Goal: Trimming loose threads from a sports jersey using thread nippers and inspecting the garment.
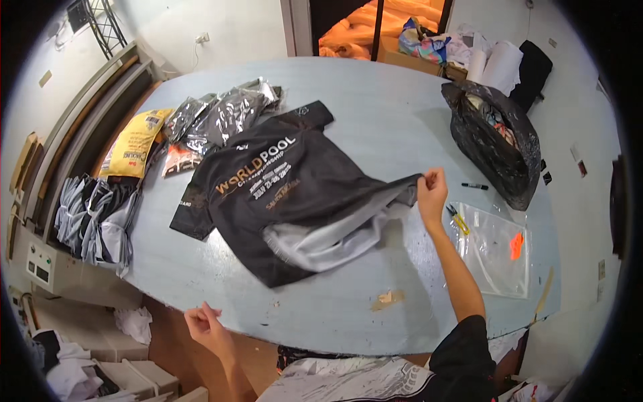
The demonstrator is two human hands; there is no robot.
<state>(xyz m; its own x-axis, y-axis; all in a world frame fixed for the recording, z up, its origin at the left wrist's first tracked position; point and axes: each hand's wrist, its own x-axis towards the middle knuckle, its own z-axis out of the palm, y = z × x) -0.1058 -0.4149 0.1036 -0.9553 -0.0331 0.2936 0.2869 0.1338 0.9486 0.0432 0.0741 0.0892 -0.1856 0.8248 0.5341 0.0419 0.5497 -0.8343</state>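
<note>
A black printed T-shirt (268, 161) lies spread on the pale blue table, its collar end toward the back left and its sleeves out to the sides. My right hand (433, 192) pinches the shirt's hem at the right corner and holds it lifted off the table. That lift folds the bottom open, so the light grey inside shows. Over the table's front edge, apart from the shirt, is my left hand (205, 323), fingers curled closed with nothing visible in them.
Yellow-handled thread snips (458, 219), a black marker (474, 186) and a clear plastic bag (492, 261) with an orange sticker lie at right. Behind them sits a black garbage bag (492, 147). Packaged garments (234, 115), a yellow packet (136, 144) and bundled cloths (100, 221) line the left.
</note>
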